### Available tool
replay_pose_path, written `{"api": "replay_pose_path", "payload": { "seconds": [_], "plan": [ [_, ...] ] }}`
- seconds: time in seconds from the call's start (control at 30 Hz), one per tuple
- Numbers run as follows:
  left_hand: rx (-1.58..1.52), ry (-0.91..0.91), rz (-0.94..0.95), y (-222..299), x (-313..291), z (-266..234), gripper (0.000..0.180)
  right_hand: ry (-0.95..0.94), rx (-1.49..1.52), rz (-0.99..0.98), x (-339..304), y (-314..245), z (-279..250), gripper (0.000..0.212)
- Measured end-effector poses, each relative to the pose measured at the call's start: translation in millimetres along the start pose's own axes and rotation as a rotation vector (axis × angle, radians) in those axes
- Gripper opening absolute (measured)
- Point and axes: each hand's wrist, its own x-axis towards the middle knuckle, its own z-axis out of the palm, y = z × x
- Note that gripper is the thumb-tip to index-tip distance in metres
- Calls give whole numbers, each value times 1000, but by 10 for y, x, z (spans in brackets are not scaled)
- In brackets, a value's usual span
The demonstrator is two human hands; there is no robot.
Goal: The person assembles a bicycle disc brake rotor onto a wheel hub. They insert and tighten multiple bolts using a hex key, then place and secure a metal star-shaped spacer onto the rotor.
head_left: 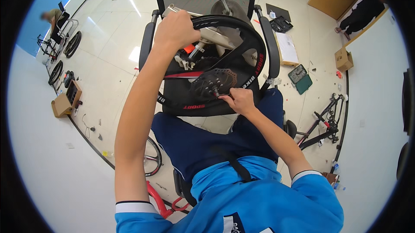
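A black bicycle wheel [255, 42] with broad spokes and red and white lettering leans tilted on the seat of an office chair [273, 53] in front of me. My left hand [175, 29] is closed round the far left part of its rim. Near the hub, a brake disc [226, 77] faces up towards me, with the axle [215, 91] sticking out of its centre. The thumb and fingers of my right hand [241, 100] pinch together at the axle's end; any small part between them is hidden. Behind the wheel, a pale bicycle frame [220, 38] lies on the chair, partly covered.
On the right floor lie an open green case [303, 84], a black toolbox [281, 24] and a dark bicycle frame [324, 125]. A cardboard box [62, 105] and loose tyres [72, 44] are on the left. A red frame [158, 198] is beside me. Two other people are farther off.
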Motion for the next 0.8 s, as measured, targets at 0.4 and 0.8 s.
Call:
{"api": "replay_pose_path", "payload": {
  "seconds": [0.4,0.8],
  "plan": [
    [33,29,11,39,-10,-6,29,188,-72,20,-83,-48,165,55],
    [61,40,47,52,-20,-15,27,318,-110,121,-166,-202,331,57]
  ]
}}
